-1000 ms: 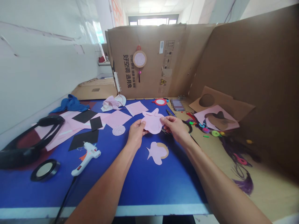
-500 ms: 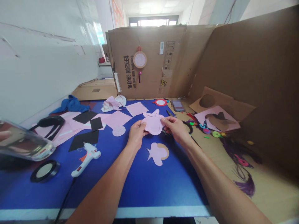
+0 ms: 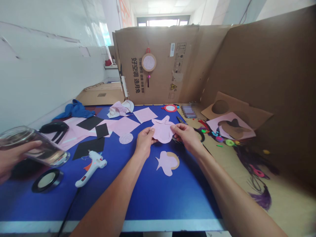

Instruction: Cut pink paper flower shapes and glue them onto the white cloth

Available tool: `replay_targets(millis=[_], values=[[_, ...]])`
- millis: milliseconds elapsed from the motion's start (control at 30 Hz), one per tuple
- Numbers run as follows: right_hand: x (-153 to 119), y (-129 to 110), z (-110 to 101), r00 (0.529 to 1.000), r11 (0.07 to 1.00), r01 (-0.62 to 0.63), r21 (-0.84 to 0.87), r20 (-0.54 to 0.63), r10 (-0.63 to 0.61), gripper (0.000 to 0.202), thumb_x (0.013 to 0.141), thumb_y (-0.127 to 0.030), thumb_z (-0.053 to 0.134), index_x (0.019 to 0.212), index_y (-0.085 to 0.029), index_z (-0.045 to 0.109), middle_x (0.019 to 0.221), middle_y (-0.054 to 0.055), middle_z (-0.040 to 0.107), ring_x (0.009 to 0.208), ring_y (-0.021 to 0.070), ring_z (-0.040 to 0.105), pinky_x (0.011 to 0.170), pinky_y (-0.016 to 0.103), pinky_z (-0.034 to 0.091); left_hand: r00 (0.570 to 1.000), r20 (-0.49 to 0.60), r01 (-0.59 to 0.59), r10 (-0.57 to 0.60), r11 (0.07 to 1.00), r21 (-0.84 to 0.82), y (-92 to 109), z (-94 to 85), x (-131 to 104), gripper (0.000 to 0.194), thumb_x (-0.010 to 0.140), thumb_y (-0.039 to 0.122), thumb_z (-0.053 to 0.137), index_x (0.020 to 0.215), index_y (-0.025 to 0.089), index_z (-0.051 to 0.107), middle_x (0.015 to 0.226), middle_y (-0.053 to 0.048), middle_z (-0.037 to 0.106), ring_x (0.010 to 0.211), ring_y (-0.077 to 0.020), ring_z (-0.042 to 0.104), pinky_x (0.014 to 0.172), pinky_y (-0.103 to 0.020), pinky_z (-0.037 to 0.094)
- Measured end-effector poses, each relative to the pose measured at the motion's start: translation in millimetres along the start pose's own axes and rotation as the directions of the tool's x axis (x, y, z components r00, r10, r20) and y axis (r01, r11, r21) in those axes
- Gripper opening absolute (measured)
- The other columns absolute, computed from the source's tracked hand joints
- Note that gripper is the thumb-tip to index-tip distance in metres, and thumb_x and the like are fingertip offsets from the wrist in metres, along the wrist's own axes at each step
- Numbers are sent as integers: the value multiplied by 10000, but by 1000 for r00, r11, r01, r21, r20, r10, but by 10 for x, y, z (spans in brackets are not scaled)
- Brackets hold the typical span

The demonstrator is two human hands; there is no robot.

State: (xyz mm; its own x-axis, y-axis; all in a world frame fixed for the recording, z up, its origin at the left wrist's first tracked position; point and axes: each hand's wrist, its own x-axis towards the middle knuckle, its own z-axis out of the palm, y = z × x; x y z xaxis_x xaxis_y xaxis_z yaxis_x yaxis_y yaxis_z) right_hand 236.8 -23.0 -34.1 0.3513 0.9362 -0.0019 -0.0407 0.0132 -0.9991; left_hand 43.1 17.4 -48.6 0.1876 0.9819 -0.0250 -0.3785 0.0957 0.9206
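A pink paper cut-out (image 3: 162, 131) with a rounded body and leaf-like lobes on top is held up above the blue table. My left hand (image 3: 144, 142) pinches its left edge between thumb and fingers. At its right edge, my right hand (image 3: 187, 135) grips it the same way. Below it on the table lies a second pink cut-out (image 3: 166, 164), turned sideways, with a tan cardboard ring (image 3: 177, 161) at its right side. Scissors, partly hidden, lie behind my right hand.
At left, another person's hand (image 3: 12, 161) holds a clear jar of liquid (image 3: 46, 151) tilted over the table. Nearby are a white glue gun (image 3: 91, 168), a black tape roll (image 3: 46, 181) and black squares (image 3: 90, 148). Cardboard walls (image 3: 187, 65) stand behind and right; purple tassels (image 3: 261, 197) lie at right.
The other person's hand has come further into view at the left edge, and the jar has shifted slightly right. Both my hands keep hold of the pink cut-out in nearly the same spot.
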Motion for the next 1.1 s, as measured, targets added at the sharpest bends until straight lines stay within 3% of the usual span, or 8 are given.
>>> replay_targets(millis=[1100], values=[[2, -5, -5, 1000, 1000, 0, -8, -13, 0, 532, 606, -641, 976, 763, -211, 704, 585, -27, 621, 512, 99, 522, 436, 201, 414, 1000, -16, 15, -15, 1000, -1, 21, 18, -15, 540, 664, 601, 956, 945, 173, 783, 842, -71, 795, 743, -200, 737, 687, -307, 598]])
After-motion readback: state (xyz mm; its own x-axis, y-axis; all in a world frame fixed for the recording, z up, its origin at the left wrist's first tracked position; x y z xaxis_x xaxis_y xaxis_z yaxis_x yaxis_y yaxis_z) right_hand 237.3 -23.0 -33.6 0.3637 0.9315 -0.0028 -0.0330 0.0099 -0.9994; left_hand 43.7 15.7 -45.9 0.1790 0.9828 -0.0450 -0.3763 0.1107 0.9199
